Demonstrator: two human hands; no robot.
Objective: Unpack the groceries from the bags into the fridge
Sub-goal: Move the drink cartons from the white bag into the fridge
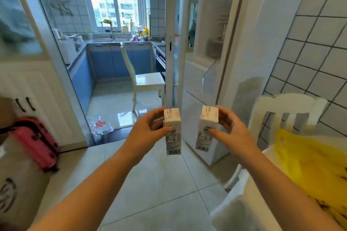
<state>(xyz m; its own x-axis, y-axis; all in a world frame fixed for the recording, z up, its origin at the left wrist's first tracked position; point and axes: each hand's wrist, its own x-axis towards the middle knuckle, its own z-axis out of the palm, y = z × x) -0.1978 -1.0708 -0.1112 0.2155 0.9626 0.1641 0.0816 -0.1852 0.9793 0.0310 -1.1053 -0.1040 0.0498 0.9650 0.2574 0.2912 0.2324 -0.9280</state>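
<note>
I hold two small white cartons out in front of me, both upright with barcodes near the bottom. My left hand (150, 127) grips the left carton (173, 133) from its left side. The right carton (206, 129) is gripped from its right side by my right hand (232, 129). The cartons stay a short gap apart. Behind them stands a tall white fridge (212, 47) with its doors closed. A yellow plastic bag (311, 167) lies on a white chair (281, 110) at my right.
A kitchen doorway opens ahead left, with another white chair (144, 80) inside and a clear bag (100, 124) on the floor at the threshold. A pink suitcase (35, 140) and a cardboard box (16, 184) sit at the left. Tiled wall is at the right.
</note>
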